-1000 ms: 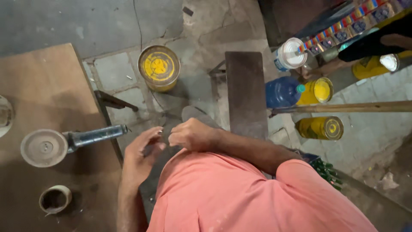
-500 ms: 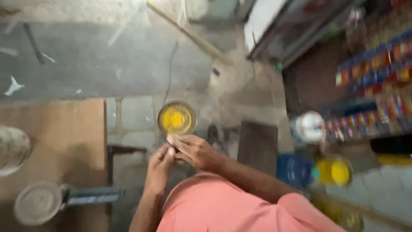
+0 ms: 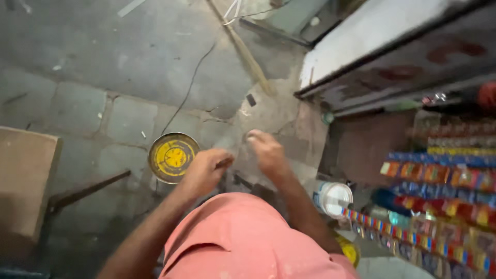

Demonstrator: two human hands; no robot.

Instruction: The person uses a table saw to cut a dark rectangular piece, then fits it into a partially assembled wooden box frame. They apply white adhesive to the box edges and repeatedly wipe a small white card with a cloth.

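Head view, left hand beside yellow tin

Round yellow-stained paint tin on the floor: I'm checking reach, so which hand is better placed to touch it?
Left, probably: the left hand hovers right beside the round yellow-stained paint tin, while the right hand is farther away.

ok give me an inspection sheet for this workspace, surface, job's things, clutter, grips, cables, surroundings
surface: cracked grey stone floor, dusty, with small scraps on it
job's things: open round tin with yellow paint inside, on the floor beside the left hand
clutter: white-lidded tub by the right forearm; wooden stick lying on the floor
grips: left hand loosely curled; right hand blurred, fingers bunched; whether either holds anything cannot be told
cables: pale cords at the top edge
surroundings: wooden board at left; rows of colourful packets at right; grey panel above them
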